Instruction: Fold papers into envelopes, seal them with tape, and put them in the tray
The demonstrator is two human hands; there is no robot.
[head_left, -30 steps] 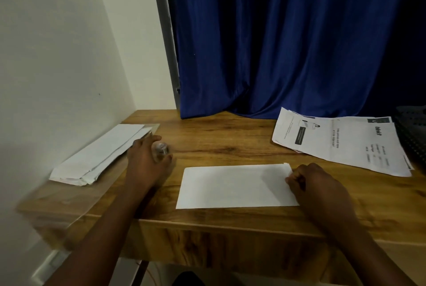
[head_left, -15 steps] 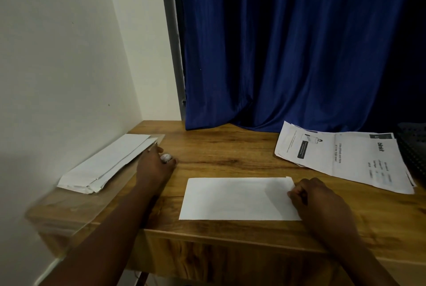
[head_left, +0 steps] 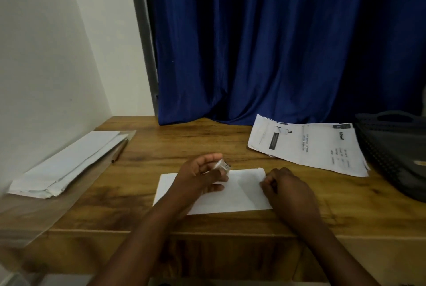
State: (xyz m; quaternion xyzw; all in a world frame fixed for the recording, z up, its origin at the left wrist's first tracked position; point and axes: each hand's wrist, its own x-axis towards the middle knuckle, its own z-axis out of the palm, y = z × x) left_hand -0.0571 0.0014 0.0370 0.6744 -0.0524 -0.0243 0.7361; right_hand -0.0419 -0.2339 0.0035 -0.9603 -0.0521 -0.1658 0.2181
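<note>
Desk [head_left: 230, 145]: wooden top filling the lower half of the frame; every item below lies on it.
Curtain [head_left: 265, 43]: blue drape across the upper centre and right, hanging down to the desk's far edge.
Tray [head_left: 396, 159]: dark perforated container at the right edge, partly cut off; I see what may be 1 pale item inside, too dim to name.
Printed papers [head_left: 309, 145]: loose stack in the right centre, just beside the tray; I read these as sheets not yet folded.
White stack [head_left: 66, 163]: pile of plain folded sheets or envelopes at the left centre, against the wall; which they are I cannot tell.
Envelope [head_left: 244, 193]: white rectangle at lower centre, lying flat under both hands; it looks folded, and I see no tape on it yet.
Right hand [head_left: 288, 189]: curled, fingertips pinching the envelope's right end and pinning it to the desk.
Left hand [head_left: 200, 175]: raised over the envelope's left half, fingers clamped around the tape.
Tape [head_left: 222, 166]: small pale roll, blurred, held above the envelope's upper middle.
Progress: I judge folding of this 1 piece done; sealing is about to start, and the move to the tray remains, as do the printed papers.
</note>
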